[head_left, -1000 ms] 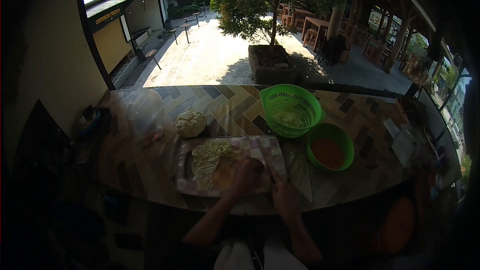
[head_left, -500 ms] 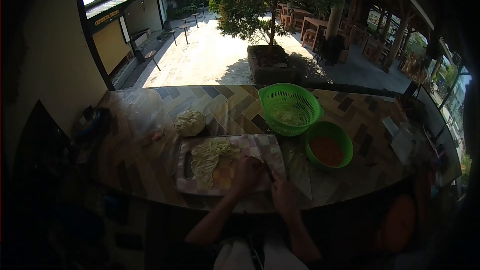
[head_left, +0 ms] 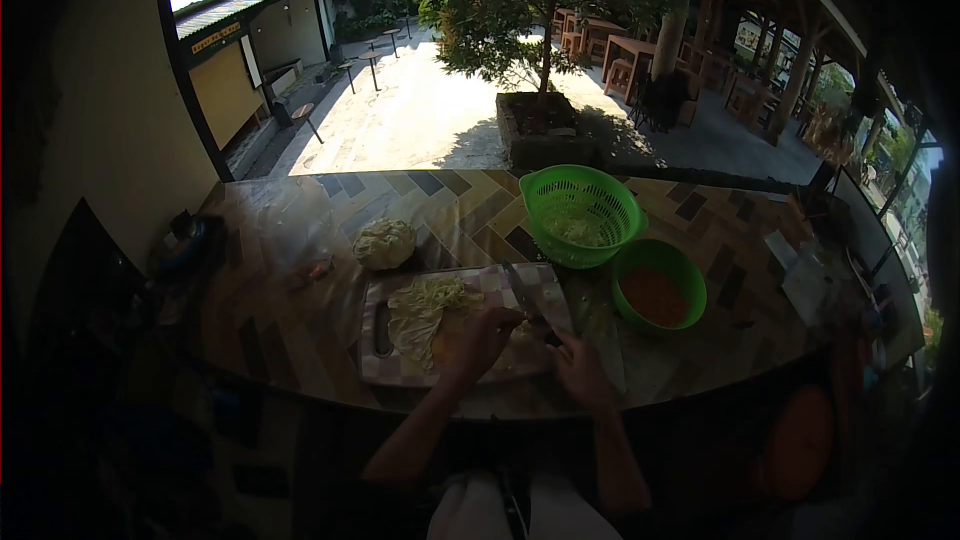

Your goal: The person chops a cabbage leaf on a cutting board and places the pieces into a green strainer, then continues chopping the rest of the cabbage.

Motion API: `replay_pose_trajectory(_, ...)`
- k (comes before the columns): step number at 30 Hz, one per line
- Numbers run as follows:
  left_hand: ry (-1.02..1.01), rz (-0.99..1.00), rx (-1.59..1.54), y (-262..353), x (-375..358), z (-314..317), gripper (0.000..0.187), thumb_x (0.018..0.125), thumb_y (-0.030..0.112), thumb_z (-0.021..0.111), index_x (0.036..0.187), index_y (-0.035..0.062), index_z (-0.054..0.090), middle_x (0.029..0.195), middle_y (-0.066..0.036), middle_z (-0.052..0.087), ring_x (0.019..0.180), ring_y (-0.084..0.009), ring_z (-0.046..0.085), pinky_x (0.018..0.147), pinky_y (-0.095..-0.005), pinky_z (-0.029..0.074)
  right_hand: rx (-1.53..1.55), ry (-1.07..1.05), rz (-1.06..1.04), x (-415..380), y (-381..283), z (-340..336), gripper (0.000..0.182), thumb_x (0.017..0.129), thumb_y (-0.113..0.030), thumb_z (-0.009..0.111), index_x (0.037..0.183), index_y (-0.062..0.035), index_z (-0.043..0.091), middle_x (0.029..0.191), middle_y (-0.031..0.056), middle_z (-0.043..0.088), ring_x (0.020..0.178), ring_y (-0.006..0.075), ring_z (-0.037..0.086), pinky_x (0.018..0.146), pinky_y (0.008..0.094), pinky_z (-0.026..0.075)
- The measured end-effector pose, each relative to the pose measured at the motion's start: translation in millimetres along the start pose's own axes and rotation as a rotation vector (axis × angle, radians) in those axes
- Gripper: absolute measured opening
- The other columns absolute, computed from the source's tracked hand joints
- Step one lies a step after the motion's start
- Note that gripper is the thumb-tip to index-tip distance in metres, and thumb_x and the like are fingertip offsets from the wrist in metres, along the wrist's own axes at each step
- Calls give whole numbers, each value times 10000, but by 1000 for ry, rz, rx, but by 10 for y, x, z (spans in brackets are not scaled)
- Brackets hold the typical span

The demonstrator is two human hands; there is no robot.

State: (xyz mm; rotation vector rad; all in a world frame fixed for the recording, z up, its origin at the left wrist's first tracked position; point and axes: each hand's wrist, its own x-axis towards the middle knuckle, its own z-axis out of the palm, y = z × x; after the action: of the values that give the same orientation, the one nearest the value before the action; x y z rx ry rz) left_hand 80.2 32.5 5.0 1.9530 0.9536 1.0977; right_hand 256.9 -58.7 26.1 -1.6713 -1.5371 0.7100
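Observation:
My right hand (head_left: 582, 372) is closed around the handle of a knife (head_left: 522, 292), whose blade points away from me over the right side of the cutting board (head_left: 468, 364). My left hand (head_left: 488, 336) is pinched beside the blade; whatever its fingers hold is too small and dark to make out. Cabbage leaves (head_left: 412, 328) with pale shreds on top lie on the left of the checkered board. Just beyond the board sits a partly cut cabbage (head_left: 384, 244).
A green colander (head_left: 540, 225) with pale shreds stands behind the board's right end. Beside it is a green bowl (head_left: 697, 292) of orange contents. A clear plastic bag (head_left: 292, 225) lies at the left of the table. A planter (head_left: 548, 145) with a tree stands beyond.
The knife has swung up so its blade now points forward and shows clearly. My right hand has shifted slightly right, and my left fingers have come to a pinch near the blade.

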Motion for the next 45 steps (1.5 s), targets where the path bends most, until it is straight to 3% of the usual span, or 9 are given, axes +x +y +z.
replay_pose_trajectory(5,0,24,106,46,6,-64,179,776,-25,661,940,12,723,909,-141,700,867,-271,675,793,-359,517,-40,-31,110,-137,-106,22,431,923,-207,581,1299,0,543,912,247,658,910,390,652,773,416,490)
replay_pose_trajectory(11,-39,-40,-41,-51,27,-52,155,733,-12,695,878,36,721,872,-94,689,833,-239,655,769,-344,505,-30,23,26,-174,-110,42,426,921,-204,583,1306,-24,549,949,271,645,936,410,638,786,424,486)
replay_pose_trajectory(17,-111,-12,-37,-20,86,-165,162,718,-26,696,875,12,691,870,-88,697,845,-219,662,776,-336,507,-38,81,18,-174,-43,39,425,905,-208,626,1280,-16,572,1057,267,654,1027,343,651,838,380,491)
replay_pose_trajectory(24,-150,110,-37,-102,117,-160,165,756,-11,678,921,0,690,891,-100,702,883,-238,674,803,-346,516,-68,55,23,-176,-95,-10,427,921,-222,591,1310,-50,550,1064,251,646,1009,408,619,817,428,504)
replay_pose_trajectory(27,-29,11,39,-18,77,-155,151,775,20,675,923,-2,696,871,-112,703,895,-249,672,810,-355,514,-83,40,51,-200,-155,-15,428,919,-216,597,1307,-42,550,1023,252,657,985,407,629,805,422,505)
replay_pose_trajectory(30,-80,-273,90,223,2,-175,152,778,42,679,920,-7,705,866,-142,694,897,-274,661,817,-369,507,-82,-6,117,-245,-347,-26,430,916,-198,603,1307,-27,546,1005,264,658,989,404,634,812,407,500)
replay_pose_trajectory(33,-33,-99,145,45,-32,-69,156,773,50,684,912,-14,715,864,-175,685,853,-301,656,784,-387,511,-157,-34,122,-280,-351,64,427,920,-173,577,1317,-24,529,952,265,654,926,427,632,756,444,499)
replay_pose_trajectory(41,-1,-101,70,-92,-35,4,150,778,69,685,898,-13,721,868,-185,673,815,-314,659,725,-386,523,-399,18,106,-213,-276,425,429,910,-119,546,1328,-30,510,829,276,639,822,433,633,699,505,480)
replay_pose_trajectory(45,-8,-190,96,31,-39,-45,155,784,83,702,899,-20,717,886,-175,667,821,-300,670,727,-375,529,-247,-17,75,37,-232,327,415,922,-147,543,1310,-3,512,856,278,643,847,428,634,738,486,492)
